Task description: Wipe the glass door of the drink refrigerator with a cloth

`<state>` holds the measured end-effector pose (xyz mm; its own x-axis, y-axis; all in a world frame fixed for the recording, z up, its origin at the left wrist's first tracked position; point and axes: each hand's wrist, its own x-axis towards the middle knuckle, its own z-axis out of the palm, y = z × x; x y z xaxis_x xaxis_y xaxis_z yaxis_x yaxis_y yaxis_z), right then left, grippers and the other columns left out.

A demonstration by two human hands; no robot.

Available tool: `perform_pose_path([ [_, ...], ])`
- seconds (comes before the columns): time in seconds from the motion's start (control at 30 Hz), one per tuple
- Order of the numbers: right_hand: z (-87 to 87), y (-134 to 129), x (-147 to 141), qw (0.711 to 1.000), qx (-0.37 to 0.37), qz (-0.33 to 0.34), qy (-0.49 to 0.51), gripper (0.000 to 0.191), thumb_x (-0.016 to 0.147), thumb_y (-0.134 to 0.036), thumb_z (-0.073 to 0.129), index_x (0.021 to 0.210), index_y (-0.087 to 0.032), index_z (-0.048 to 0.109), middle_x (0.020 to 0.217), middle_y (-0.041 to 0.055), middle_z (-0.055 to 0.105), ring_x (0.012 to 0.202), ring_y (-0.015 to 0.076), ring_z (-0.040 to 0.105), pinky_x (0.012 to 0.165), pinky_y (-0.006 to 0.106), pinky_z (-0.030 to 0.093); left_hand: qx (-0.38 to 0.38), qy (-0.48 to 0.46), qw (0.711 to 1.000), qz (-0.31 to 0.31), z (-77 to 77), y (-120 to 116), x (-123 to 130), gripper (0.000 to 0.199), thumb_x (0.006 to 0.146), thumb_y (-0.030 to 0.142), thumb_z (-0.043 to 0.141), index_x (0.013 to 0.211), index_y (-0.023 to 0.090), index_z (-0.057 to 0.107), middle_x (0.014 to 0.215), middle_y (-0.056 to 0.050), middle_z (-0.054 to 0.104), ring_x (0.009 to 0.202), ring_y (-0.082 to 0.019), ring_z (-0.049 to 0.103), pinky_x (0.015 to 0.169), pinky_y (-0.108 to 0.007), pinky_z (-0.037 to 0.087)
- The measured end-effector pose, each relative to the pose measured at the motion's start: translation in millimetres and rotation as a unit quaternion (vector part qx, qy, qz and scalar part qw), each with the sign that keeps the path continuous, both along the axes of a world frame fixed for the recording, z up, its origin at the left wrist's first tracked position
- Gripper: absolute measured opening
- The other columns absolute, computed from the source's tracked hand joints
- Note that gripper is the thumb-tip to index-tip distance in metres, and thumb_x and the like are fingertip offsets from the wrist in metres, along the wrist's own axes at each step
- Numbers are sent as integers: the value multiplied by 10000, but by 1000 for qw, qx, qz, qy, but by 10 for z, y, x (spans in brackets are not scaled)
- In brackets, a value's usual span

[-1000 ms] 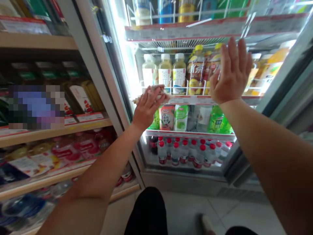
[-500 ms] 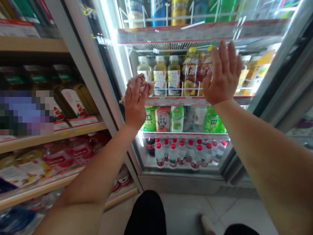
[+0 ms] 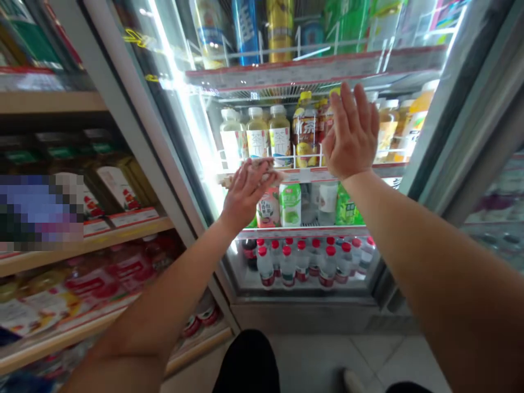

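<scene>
My left hand presses a crumpled, pale pinkish cloth to the glass door of a lit drinks fridge, fingers over the rag. Most of the cloth's underside is hidden. Higher and to the right, my right hand lies flat with fingers stretched out, apparently against the same glass, holding nothing. Behind the pane, tea bottles and a yellow-capped iced tea bottle stand between the two hands.
Red-capped water bottles fill the fridge's bottom level. To the left, wooden shelves carry bottled drinks, close to my left arm. A metal door frame runs along the right. My knee is below, above the tiled floor.
My left hand has slid the cloth down and to the right across the glass. The right hand stays flat; the view has shifted slightly.
</scene>
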<state>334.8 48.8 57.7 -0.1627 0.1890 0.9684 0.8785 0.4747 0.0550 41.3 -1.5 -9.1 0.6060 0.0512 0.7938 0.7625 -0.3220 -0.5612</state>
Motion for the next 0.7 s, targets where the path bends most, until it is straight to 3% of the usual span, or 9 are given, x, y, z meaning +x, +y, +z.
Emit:
perform_pose_path([
  [0.1,0,5,1,1000,16,-2,-5,690,966,-250,352,1651,-248,268,1702,7,292,1605,264,159,1292,618,200,-17,37,999,-5,118,4,-5,667,1048,59,396,1628,372,289,1698,75,259,1599,-226,112,1322,-470,263],
  [0.23,-2,39,-6,999,39,-8,2,663,968,-261,362,1627,-201,323,1693,19,315,1598,241,201,1306,550,200,13,-66,998,18,295,47,-1,713,1017,17,374,1634,362,282,1719,57,187,1604,-256,94,1311,-540,257],
  [0.3,-4,54,-9,999,47,3,3,666,958,-259,390,1618,-174,350,1686,45,331,1592,265,221,1304,552,199,23,-70,997,19,215,50,94,753,993,-10,395,1646,338,254,1723,36,184,1601,-276,84,1306,-546,265],
  [0.4,-10,84,-12,998,63,15,4,665,956,-256,403,1614,-169,363,1679,55,346,1586,284,239,1295,569,206,-8,42,999,11,21,19,258,708,1018,34,453,1639,324,277,1680,12,334,1596,-267,110,1296,-509,304],
  [0.47,-13,112,-13,997,76,19,6,652,964,-265,395,1610,-183,372,1673,48,361,1583,278,248,1291,569,212,-30,98,995,19,22,10,286,622,1053,90,446,1616,330,336,1634,11,426,1591,-255,149,1288,-496,323],
  [0.63,-13,144,-6,996,79,27,11,642,968,-238,387,1608,-198,375,1668,50,373,1582,284,251,1286,581,225,15,-67,997,43,362,126,139,606,1059,135,412,1612,370,337,1678,28,340,1598,-264,130,1298,-553,277],
  [0.7,-11,129,-4,997,65,31,8,664,956,-233,403,1617,-202,356,1677,53,356,1589,298,226,1285,599,219,31,-102,994,33,331,161,163,617,1056,141,405,1625,363,314,1681,13,336,1599,-274,119,1301,-564,257],
])
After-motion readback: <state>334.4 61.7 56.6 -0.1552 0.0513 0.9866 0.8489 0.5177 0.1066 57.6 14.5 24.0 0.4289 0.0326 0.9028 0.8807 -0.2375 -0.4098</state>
